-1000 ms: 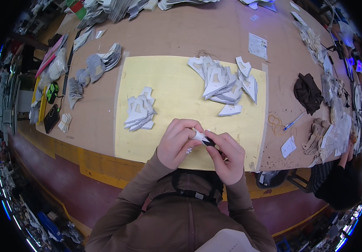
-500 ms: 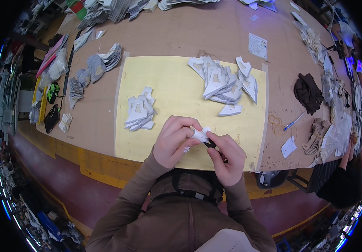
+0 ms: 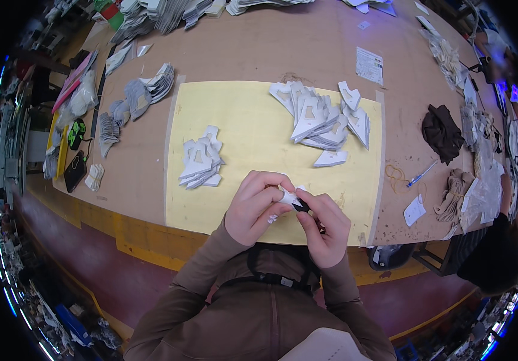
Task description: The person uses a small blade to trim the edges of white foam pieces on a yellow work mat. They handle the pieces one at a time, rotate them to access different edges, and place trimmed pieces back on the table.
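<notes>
Above the near edge of the yellow sheet [image 3: 241, 108], my two hands meet. Curled fingers of my left hand [image 3: 253, 207] pinch a small white cut piece [image 3: 287, 197], bent between them. My right hand [image 3: 326, 230] is closed around a small black tool [image 3: 300, 205] whose tip touches the white piece; its kind is mostly hidden by my fingers. Another scrap of white [image 3: 272, 219] shows under my left fingers. A small pile of white cut-out pieces [image 3: 199, 161] lies left of my hands, and a larger pile [image 3: 319, 120] lies beyond them to the right.
Stacks of grey pieces [image 3: 137, 99] lie at the left, near a black phone [image 3: 75, 171]. On the right are a dark cloth [image 3: 442, 133], a blue-white pen [image 3: 420, 174], a paper tag [image 3: 415, 210] and plastic bags [image 3: 483, 192]. Another person's dark sleeve [image 3: 483, 256] is at far right.
My left hand has shifted slightly right, and more of the black tool shows against the white piece. At far right, the other person's arm has moved. The piles stay put.
</notes>
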A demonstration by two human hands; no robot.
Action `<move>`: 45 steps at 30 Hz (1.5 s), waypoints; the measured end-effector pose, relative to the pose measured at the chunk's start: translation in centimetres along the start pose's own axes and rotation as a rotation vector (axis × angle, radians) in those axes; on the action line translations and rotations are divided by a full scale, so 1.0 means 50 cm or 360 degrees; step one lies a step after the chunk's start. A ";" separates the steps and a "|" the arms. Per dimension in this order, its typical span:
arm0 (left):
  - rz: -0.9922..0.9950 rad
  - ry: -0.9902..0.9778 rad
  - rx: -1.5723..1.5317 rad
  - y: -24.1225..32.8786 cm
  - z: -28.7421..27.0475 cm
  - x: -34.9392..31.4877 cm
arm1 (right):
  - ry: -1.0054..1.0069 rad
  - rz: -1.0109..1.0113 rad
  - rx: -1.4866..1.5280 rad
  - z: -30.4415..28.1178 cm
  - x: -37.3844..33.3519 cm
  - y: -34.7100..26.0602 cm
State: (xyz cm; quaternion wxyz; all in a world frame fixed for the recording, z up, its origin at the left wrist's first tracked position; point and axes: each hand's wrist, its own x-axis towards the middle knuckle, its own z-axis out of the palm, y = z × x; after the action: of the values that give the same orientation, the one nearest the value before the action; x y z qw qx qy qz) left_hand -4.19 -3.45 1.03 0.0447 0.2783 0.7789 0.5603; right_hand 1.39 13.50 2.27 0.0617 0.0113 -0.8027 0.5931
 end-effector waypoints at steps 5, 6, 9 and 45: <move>-0.0011 0.0044 -0.0051 0.004 0.006 0.000 | 0.0043 0.0075 0.0051 0.008 -0.003 -0.008; -0.0012 0.0049 -0.0054 0.005 0.006 0.000 | 0.0050 0.0081 0.0060 0.009 -0.004 -0.007; -0.0027 0.0075 -0.0072 0.003 0.010 -0.001 | 0.0062 0.0022 0.0029 0.010 -0.004 -0.004; -0.0029 0.0093 0.0198 -0.024 0.014 0.006 | -0.0196 -0.0294 -0.0439 0.018 -0.009 0.012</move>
State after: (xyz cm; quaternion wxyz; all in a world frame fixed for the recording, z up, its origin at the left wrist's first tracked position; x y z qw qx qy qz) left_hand -4.64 -2.96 -0.23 0.0098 0.2570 0.8158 0.5181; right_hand 1.72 12.82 1.40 0.0676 0.1127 -0.8742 0.4674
